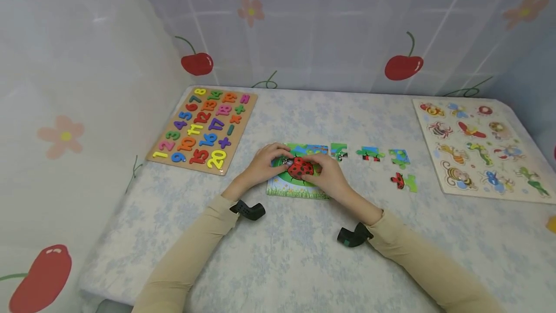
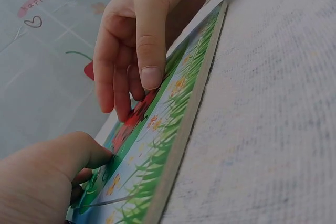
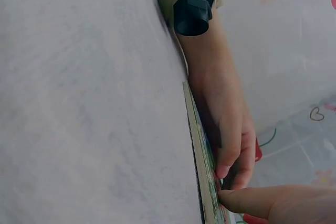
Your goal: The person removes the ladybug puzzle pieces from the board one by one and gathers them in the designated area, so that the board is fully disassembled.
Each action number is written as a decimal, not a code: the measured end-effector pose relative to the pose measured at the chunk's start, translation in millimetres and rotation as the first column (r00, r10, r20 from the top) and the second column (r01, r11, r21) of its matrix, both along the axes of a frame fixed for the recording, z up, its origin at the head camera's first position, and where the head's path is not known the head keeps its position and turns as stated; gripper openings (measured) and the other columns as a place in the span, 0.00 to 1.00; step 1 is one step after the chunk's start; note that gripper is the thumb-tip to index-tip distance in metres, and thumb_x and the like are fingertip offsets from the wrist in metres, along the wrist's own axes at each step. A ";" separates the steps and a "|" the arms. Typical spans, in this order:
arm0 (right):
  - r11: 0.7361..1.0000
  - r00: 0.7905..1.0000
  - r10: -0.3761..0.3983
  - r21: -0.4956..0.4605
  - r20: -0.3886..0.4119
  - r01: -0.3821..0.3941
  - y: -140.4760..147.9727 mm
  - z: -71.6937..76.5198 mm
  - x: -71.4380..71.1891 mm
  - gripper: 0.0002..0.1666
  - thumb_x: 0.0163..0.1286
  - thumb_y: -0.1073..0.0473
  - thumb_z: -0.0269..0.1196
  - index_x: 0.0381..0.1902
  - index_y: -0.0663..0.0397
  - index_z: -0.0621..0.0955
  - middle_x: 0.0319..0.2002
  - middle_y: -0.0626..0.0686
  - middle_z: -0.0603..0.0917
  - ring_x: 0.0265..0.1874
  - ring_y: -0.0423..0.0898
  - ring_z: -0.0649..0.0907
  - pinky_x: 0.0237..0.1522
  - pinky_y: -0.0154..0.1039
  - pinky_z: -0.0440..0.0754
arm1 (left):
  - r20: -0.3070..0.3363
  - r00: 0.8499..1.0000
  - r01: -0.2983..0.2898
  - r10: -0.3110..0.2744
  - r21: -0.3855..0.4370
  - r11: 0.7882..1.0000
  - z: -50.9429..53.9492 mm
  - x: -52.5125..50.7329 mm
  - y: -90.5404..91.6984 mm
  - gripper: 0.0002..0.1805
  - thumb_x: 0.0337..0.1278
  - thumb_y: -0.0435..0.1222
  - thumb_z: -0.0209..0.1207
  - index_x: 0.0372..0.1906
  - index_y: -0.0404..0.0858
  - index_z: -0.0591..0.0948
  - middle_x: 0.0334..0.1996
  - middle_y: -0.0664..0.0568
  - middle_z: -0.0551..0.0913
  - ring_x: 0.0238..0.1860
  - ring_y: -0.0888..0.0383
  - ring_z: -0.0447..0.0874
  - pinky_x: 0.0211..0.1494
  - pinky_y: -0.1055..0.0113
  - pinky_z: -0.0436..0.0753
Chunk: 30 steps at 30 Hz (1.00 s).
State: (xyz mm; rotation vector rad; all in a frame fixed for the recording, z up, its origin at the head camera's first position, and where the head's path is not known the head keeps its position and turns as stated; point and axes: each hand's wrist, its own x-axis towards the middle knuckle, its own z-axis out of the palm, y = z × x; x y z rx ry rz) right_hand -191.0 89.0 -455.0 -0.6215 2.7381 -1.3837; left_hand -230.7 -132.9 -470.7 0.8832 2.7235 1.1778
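Note:
A flat ladybug puzzle board (image 1: 297, 192) lies on the table, its red spotted ladybug picture (image 1: 300, 168) between the two hands. My left hand (image 1: 262, 164) rests over the board's left side, thumb near the ladybug's head. From the right, my right hand (image 1: 332, 177) touches the picture with thumb and fingers. Seen in the left wrist view, the left hand (image 2: 47, 174) has its thumb on the board (image 2: 178, 124), and the right hand (image 2: 147, 30) reaches down with lightly bent fingers. In the right wrist view, right hand (image 3: 278, 203) and left hand (image 3: 226, 114) nearly meet over the board's edge.
Loose puzzle pieces (image 1: 339, 151), (image 1: 370, 153), (image 1: 399, 157), (image 1: 404, 182) lie right of the board. A number board (image 1: 204, 129) stands at the back left, and an insect-picture board (image 1: 482, 149) at the far right. A patterned curtain hangs behind the table.

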 end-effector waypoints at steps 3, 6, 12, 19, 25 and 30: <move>0.999 0.999 0.033 -0.004 -0.035 -0.033 0.3 -0.7 -0.1 0.27 0.56 0.64 0.71 0.55 0.59 0.80 0.49 0.58 0.83 0.38 0.49 0.78 0.37 0.39 0.75 | 0.010 1.000 -0.001 0.001 0.003 1.000 0.1 -0.4 -0.5 0.14 0.60 0.38 0.61 0.51 0.44 0.82 0.59 0.49 0.75 0.65 0.49 0.68 0.70 0.41 0.56; 0.998 0.997 0.053 -0.013 -0.047 -0.054 0.8 -1.3 -0.6 0.27 0.55 0.65 0.71 0.55 0.60 0.80 0.49 0.59 0.82 0.36 0.49 0.76 0.35 0.38 0.74 | 0.017 1.000 0.000 0.000 0.004 1.000 0.1 -0.5 -0.8 0.14 0.60 0.38 0.61 0.51 0.44 0.82 0.59 0.49 0.75 0.65 0.49 0.68 0.70 0.41 0.56; 0.997 0.997 0.070 -0.018 -0.021 -0.070 0.8 -1.4 -1.3 0.27 0.56 0.66 0.70 0.55 0.58 0.79 0.48 0.58 0.79 0.36 0.48 0.73 0.34 0.36 0.71 | 0.016 1.000 0.004 -0.004 -0.002 1.000 0.1 -0.6 -0.4 0.14 0.60 0.38 0.61 0.51 0.44 0.82 0.59 0.50 0.75 0.65 0.49 0.68 0.70 0.41 0.56; 0.994 0.997 0.074 -0.083 -0.025 -0.076 -1.3 -2.7 1.8 0.29 0.55 0.72 0.68 0.57 0.59 0.78 0.48 0.59 0.73 0.40 0.50 0.75 0.39 0.38 0.78 | 0.002 1.000 -0.003 0.004 -0.028 1.000 0.1 0.2 0.1 0.14 0.60 0.38 0.61 0.51 0.44 0.82 0.59 0.50 0.75 0.65 0.49 0.68 0.70 0.41 0.57; 0.979 0.997 0.043 -0.197 -0.065 -0.055 -2.1 -5.8 2.4 0.24 0.58 0.76 0.64 0.53 0.62 0.79 0.47 0.61 0.74 0.37 0.54 0.80 0.40 0.36 0.83 | -0.007 1.000 0.000 0.000 -0.032 0.999 0.5 0.9 -0.2 0.14 0.60 0.38 0.61 0.51 0.44 0.81 0.59 0.49 0.75 0.65 0.48 0.67 0.69 0.40 0.57; 0.945 1.000 -0.004 -0.327 0.023 0.011 0.5 -4.4 0.0 0.19 0.62 0.72 0.63 0.52 0.65 0.79 0.50 0.63 0.76 0.41 0.57 0.82 0.41 0.28 0.81 | -0.010 1.000 0.001 -0.001 -0.032 0.999 0.9 0.5 0.7 0.14 0.60 0.38 0.61 0.51 0.44 0.81 0.59 0.49 0.75 0.64 0.49 0.68 0.68 0.42 0.59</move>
